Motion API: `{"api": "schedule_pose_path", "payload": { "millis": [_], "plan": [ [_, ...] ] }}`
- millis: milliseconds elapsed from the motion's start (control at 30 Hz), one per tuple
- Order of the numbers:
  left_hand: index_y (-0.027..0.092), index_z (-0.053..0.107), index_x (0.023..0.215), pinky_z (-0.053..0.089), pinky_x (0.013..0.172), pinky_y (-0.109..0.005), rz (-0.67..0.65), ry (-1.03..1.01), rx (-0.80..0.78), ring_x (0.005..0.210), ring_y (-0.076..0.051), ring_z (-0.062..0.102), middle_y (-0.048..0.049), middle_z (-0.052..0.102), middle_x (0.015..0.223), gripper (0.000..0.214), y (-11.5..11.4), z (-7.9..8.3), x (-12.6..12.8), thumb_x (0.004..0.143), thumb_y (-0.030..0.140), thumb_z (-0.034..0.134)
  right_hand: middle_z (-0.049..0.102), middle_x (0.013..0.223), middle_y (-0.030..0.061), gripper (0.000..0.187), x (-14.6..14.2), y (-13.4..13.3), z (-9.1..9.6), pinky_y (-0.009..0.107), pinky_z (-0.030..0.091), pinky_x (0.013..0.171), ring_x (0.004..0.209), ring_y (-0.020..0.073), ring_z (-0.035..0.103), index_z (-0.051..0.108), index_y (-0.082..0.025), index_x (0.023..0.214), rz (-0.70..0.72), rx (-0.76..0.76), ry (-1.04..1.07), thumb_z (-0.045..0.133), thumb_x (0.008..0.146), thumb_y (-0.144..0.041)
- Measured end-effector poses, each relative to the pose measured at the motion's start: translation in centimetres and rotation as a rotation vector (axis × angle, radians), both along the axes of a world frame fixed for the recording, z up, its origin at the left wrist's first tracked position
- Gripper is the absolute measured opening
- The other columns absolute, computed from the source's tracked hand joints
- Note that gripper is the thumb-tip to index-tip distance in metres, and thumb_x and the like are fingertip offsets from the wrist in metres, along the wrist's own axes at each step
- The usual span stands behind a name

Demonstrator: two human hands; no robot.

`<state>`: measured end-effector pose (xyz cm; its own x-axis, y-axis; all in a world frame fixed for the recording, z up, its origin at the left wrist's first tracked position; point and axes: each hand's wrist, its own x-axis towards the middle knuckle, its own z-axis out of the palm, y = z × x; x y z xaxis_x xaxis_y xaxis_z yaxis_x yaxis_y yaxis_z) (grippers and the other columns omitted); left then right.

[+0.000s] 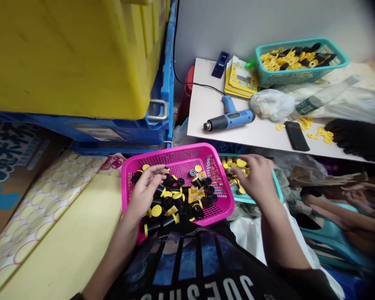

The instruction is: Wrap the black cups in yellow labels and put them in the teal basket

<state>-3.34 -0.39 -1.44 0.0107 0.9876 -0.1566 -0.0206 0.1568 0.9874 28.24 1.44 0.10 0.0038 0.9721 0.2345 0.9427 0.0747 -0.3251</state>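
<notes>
Resting in the pink basket (pixel 175 151), left hand (pixel 145 187) lies on the heap of black-and-yellow caps (pixel 175 204) by the basket's left wall; grip loose, fingers mostly straight, nothing clamped. Right hand (pixel 256 177) is over the teal basket (pixel 279 193) just right of the pink one, fingertips down among yellow pcs (pixel 234 164); grip hidden by the hand's back, can't tell if it holds any. Behind, on the tabletop (pixel 262 133): blue heat gun (pixel 229 118) nr front edge, phone (pixel 296 135).

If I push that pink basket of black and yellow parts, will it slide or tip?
The pink basket looks like thin mesh plastic, so probably light and slightly flexible. Its parts are heaped toward the near edge, so it may tip that way. The left hand resting inside likely steadies it.
</notes>
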Motion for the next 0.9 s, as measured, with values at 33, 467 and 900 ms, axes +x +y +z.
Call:
{"api": "schedule_pose_path", "payload": {
  "millis": [33, 467, 900],
  "plan": [
    [0.022, 0.063, 0.111, 0.050, 0.087, -0.033, -0.024, 0.011, -0.003, 0.094, -0.018, 0.064, -0.0067, 0.068, 0.107, 0.029, 0.0, 0.0, 0.2, 0.088, 0.040, 0.059, 0.066, 0.096, 0.0140, 0.019, -1.1, 0.0, -0.8, 0.048, 0.043, 0.088, 0.096, 0.0299, 0.058, 0.067, -0.018, 0.096, 0.141, -0.103, 0.027, 0.060, 0.086, -0.033],
    [0.019, 0.068, 0.103, 0.054, 0.077, -0.031, -0.032, 0.085, -0.052, 0.086, -0.019, 0.068, -0.0070, 0.073, 0.095, 0.029, -0.1, -0.7, 0.1, 0.086, 0.040, 0.059, 0.064, 0.075, 0.0037, 0.014, -7.6, 2.3, -5.4, 0.030, 0.042, 0.071, 0.074, 0.0163, 0.057, 0.067, -0.016, 0.072, 0.398, -0.579, 0.479, 0.066, 0.084, -0.025],
    [0.017, 0.064, 0.097, 0.050, 0.067, -0.025, 0.011, 0.016, -0.135, 0.067, -0.012, 0.062, 0.0038, 0.062, 0.069, 0.037, 0.6, 0.2, 2.1, 0.064, 0.028, 0.077, 0.053, 0.058, -0.0072, 0.043, -9.8, 2.4, -2.7, 0.022, 0.033, 0.054, 0.053, 0.0064, 0.043, 0.051, -0.017, 0.059, 0.247, -0.903, 1.589, 0.086, 0.061, -0.041]
  ]
}}
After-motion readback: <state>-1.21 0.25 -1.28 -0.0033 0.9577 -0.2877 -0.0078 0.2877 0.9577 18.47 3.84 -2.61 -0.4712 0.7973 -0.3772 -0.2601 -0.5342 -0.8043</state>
